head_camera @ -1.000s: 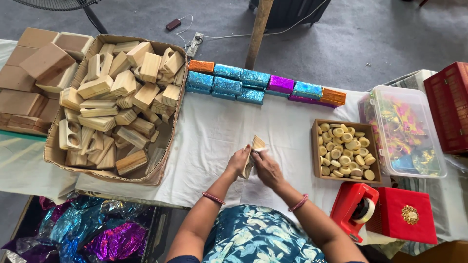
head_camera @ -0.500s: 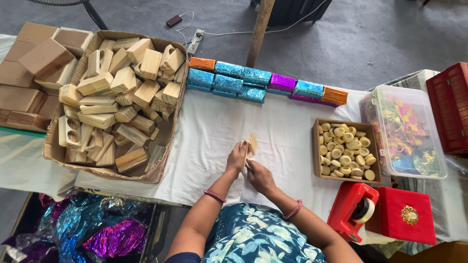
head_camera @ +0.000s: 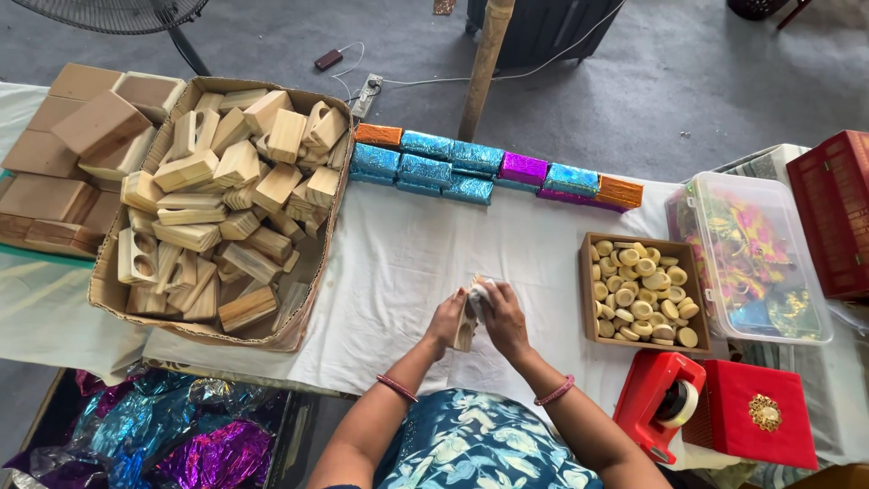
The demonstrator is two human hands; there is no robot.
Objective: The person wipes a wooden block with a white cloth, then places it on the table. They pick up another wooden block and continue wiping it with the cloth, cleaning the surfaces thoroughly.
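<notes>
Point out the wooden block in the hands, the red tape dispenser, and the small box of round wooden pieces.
wooden block point(head_camera: 466, 328): head view, on its lower side face.
red tape dispenser point(head_camera: 648, 396): head view, on its red body.
small box of round wooden pieces point(head_camera: 586, 290): head view, on its left wall.

Centre: both hands meet over the white cloth-covered table point(head_camera: 407, 263) — left hand point(head_camera: 445, 321) and right hand point(head_camera: 503, 319) on either side of a small pale wooden block point(head_camera: 467, 319), held upright between them.
Left: a big open cardboard box point(head_camera: 109, 294) holds a heap of pale wooden blocks point(head_camera: 226, 195); further left lies a stack of flat brown boards point(head_camera: 63, 154).
Far edge: a row of foil-wrapped bricks point(head_camera: 471, 167) runs along the table's back.
Right: a shallow brown tray point(head_camera: 587, 281) holds round pale wooden cups point(head_camera: 643, 294); beyond it stands a clear lidded plastic tub point(head_camera: 751, 258).
Near right: a red tape dispenser point(head_camera: 656, 403) — just beside it, a red square box point(head_camera: 756, 412).
Below left: crumpled shiny foil sheets point(head_camera: 154, 439) lie under the table edge.
</notes>
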